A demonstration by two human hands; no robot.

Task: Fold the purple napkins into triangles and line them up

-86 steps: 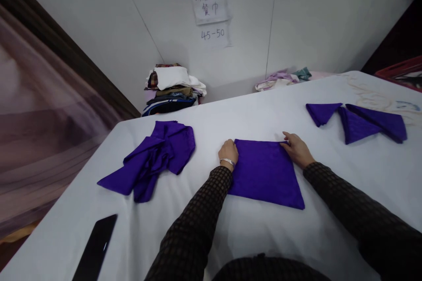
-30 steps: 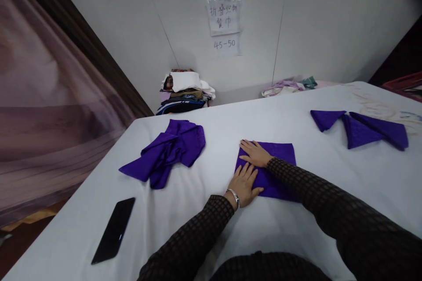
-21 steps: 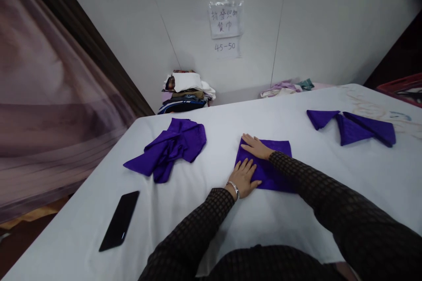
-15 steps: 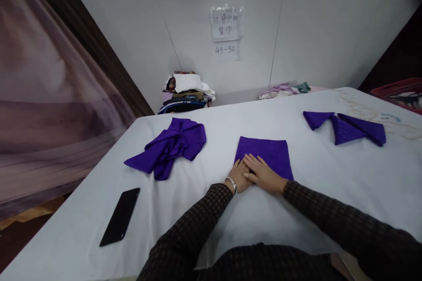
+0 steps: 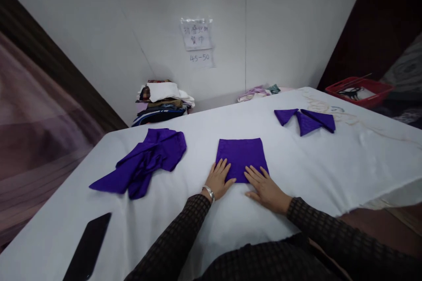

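Observation:
A purple cloth napkin (image 5: pixel 242 153), folded into a flat square, lies on the white-covered table (image 5: pixel 227 224) in front of me. My left hand (image 5: pixel 219 179) rests on its near left corner, fingers stretched out and thumb apart. Over the near right corner lies my right hand (image 5: pixel 266 188), flat with its fingers extended. To the left is a crumpled purple napkin (image 5: pixel 148 158). Farther off on the right stands another purple napkin (image 5: pixel 308 122), folded into pointed peaks.
A black phone (image 5: pixel 87 246) lies at the near left. Past the table's far edge are a stack of folded clothes (image 5: pixel 163 103) and some pale purple cloth (image 5: pixel 253 93). A red basket (image 5: pixel 379 92) stands at the far right. Handwritten paper signs (image 5: pixel 198 41) hang on the wall.
My hands have moved apart from being together on the napkin's near left part; the right hand has slid to the near right corner. The view has turned to the right.

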